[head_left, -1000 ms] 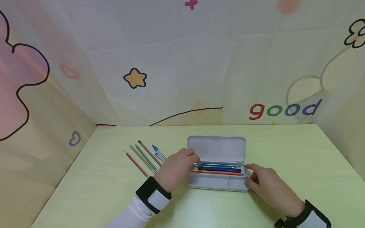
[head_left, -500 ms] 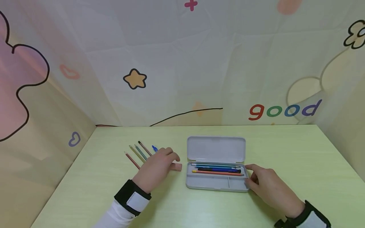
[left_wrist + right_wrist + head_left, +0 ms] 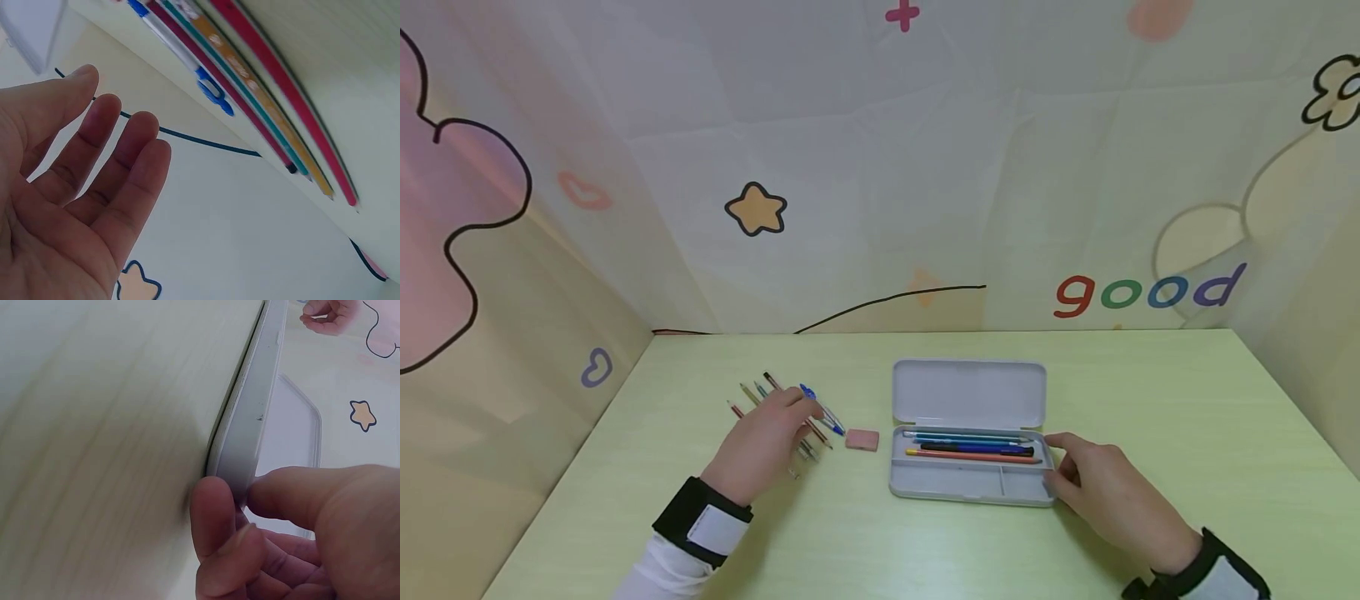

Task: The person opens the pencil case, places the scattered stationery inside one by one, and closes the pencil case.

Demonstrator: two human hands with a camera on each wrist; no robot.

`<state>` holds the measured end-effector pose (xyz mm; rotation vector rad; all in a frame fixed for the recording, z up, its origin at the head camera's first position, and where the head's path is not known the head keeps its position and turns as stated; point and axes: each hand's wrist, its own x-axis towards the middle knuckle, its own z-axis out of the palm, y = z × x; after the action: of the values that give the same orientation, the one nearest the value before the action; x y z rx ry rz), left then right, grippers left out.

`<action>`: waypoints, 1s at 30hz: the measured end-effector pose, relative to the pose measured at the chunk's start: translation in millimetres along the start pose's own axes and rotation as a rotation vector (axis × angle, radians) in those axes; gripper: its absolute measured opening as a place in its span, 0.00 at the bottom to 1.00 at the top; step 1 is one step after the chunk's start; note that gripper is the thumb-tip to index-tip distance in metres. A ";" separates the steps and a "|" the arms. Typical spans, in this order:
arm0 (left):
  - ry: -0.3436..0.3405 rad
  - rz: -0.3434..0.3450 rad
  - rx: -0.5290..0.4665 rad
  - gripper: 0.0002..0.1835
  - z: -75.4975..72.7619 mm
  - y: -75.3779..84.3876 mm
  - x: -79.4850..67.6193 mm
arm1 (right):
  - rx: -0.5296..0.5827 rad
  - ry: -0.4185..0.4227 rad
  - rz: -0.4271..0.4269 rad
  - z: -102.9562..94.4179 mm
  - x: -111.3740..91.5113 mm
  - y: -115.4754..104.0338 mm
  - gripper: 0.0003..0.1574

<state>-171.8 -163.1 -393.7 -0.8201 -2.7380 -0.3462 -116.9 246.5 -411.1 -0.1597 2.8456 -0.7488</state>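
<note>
My left hand (image 3: 762,450) hovers over a group of loose pencils with its fingers relaxed and nothing between them. In the left wrist view those pencils, a red one (image 3: 281,84), a yellow one (image 3: 262,103) and others, lie side by side beyond the fingertips. A clear pen with a blue clip (image 3: 178,47) lies beside them. My right hand (image 3: 1108,492) pinches the right end of an open pale pencil case (image 3: 947,481), thumb and finger at its corner. Inside its rear compartment are blue pencils (image 3: 966,435), a dark blue pen (image 3: 977,447) and an orange pencil (image 3: 973,456).
A pink eraser (image 3: 862,440) lies on the light wooden table (image 3: 1150,400), between the loose pencils and the case. The case's lid (image 3: 968,392) is folded back flat. Behind the table hangs a printed cloth backdrop (image 3: 865,183).
My left hand has moved left from the pencil case to the loose pencils, uncovering the eraser and the case's left end. The right hand stays at the case's right end.
</note>
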 end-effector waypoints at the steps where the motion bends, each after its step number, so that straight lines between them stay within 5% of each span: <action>1: 0.001 -0.013 0.008 0.13 -0.1 -2.6 -1.3 | 0.000 -0.001 0.001 0.2 -0.1 0.2 0.34; 12: -0.024 -0.105 0.041 0.16 0.6 -34.6 -15.4 | -0.001 0.002 -0.003 0.8 0.4 1.9 0.34; 22: -0.015 -0.057 0.047 0.16 3.2 -56.9 -24.0 | 0.001 0.001 0.011 1.0 -0.7 1.1 0.34; 30: -0.068 -0.085 0.061 0.11 9.0 -68.4 -27.7 | 0.005 -0.002 0.017 0.7 -0.2 0.1 0.34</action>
<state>-189.6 -229.8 -421.1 -0.7147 -2.8373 -0.2543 -116.5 246.2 -411.7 -0.1355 2.8389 -0.7522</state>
